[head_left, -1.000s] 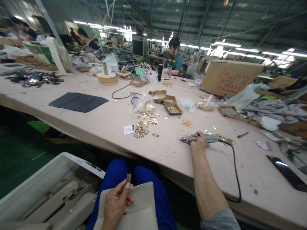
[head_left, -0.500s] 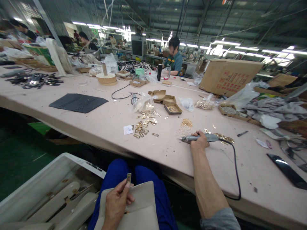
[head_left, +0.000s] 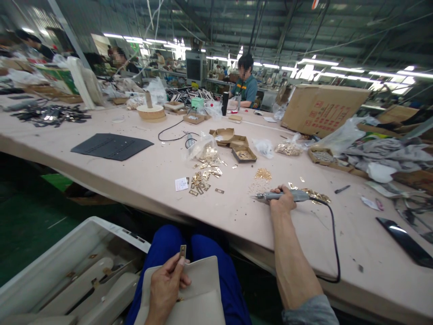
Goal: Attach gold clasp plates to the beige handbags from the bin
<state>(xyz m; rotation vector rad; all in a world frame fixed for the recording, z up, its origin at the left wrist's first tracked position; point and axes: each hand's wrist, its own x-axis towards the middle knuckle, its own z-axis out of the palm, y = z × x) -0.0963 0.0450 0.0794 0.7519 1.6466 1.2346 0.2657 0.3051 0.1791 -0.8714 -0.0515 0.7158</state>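
My left hand (head_left: 165, 285) rests on my lap and pinches a small gold metal plate (head_left: 182, 251) upright against a beige leather piece (head_left: 203, 293). My right hand (head_left: 282, 201) lies on the pink table (head_left: 135, 176) with its fingers wrapped round a grey corded electric screwdriver (head_left: 282, 195), tip pointing left. Several gold metal plates (head_left: 203, 178) lie scattered to the left of the tool, and a small heap of gold screws (head_left: 263, 174) sits just beyond it.
A white plastic crate (head_left: 67, 271) with beige pieces stands at my lower left. Small cardboard trays (head_left: 237, 146), plastic bags, a black mat (head_left: 111, 145) and a large carton (head_left: 321, 108) sit farther out. A black strip (head_left: 404, 241) lies right. Other people work at the far end.
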